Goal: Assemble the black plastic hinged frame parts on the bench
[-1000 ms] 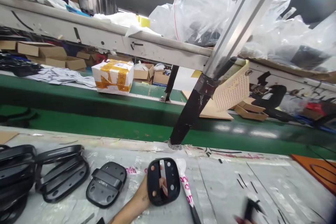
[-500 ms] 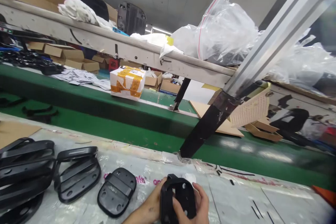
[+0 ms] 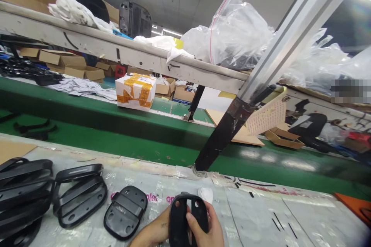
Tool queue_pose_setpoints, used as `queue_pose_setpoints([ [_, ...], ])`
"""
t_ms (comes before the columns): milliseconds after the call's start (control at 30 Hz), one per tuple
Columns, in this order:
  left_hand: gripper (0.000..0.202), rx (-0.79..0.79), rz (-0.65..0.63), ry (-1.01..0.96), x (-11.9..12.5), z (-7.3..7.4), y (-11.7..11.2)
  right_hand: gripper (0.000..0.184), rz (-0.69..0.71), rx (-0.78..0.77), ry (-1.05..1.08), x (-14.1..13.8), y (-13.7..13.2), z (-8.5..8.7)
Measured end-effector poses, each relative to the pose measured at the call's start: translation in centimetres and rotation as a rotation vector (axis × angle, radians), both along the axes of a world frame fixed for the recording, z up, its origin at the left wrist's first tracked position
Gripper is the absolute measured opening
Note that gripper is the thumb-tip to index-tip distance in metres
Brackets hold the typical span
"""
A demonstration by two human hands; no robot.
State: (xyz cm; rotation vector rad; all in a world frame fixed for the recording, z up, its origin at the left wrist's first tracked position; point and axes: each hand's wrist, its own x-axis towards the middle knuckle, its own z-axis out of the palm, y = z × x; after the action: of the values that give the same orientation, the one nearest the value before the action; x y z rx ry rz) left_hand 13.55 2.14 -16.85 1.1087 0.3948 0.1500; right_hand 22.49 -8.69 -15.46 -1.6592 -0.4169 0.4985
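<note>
A black plastic frame part (image 3: 179, 216) with two openings stands upright at the bottom centre, held between both hands. My left hand (image 3: 158, 231) grips its left edge from behind. My right hand (image 3: 207, 229) grips its right side, thumb pressed on the front. Just left lies a single black plastic part (image 3: 125, 212) flat on the plastic-covered table (image 3: 255, 216). Further left sit overlapping black frame parts (image 3: 78, 195) and a stack of the same parts (image 3: 20, 195).
A slanted metal post (image 3: 228, 123) rises from the table's far edge. Behind it runs a green conveyor (image 3: 116, 127) with a taped white box (image 3: 135, 92) and cardboard. An overhead shelf (image 3: 130, 56) carries plastic bags (image 3: 237, 32). An orange mat (image 3: 355, 208) lies at the right.
My right hand came in from the lower right and took hold of the black part beside my left hand. The view swung left and slightly upward.
</note>
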Motion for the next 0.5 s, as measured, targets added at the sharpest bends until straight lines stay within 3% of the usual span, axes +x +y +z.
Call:
queue_pose_setpoints([
  [200, 0.083, 0.006, 0.041, 0.045, 0.0, -0.3, 0.0, 0.052, -0.101, -0.123, -0.175, 0.0, 0.6, -0.9],
  [333, 0.083, -0.182, 0.062, 0.061, 0.2, 0.0, 0.1, 0.043, -0.102, -0.083, -0.150, 0.3, 0.8, -1.3],
  [433, 0.071, -0.339, 0.096, 0.009, 0.4, -0.1, 0.3, 0.037, -0.134, -0.056, -0.135, 0.7, 0.7, -1.4],
  [500, 0.070, -0.343, 0.080, -0.029, 0.6, 0.0, 0.3, 0.033, -0.142, -0.046, -0.121, 0.7, 0.6, -1.6],
])
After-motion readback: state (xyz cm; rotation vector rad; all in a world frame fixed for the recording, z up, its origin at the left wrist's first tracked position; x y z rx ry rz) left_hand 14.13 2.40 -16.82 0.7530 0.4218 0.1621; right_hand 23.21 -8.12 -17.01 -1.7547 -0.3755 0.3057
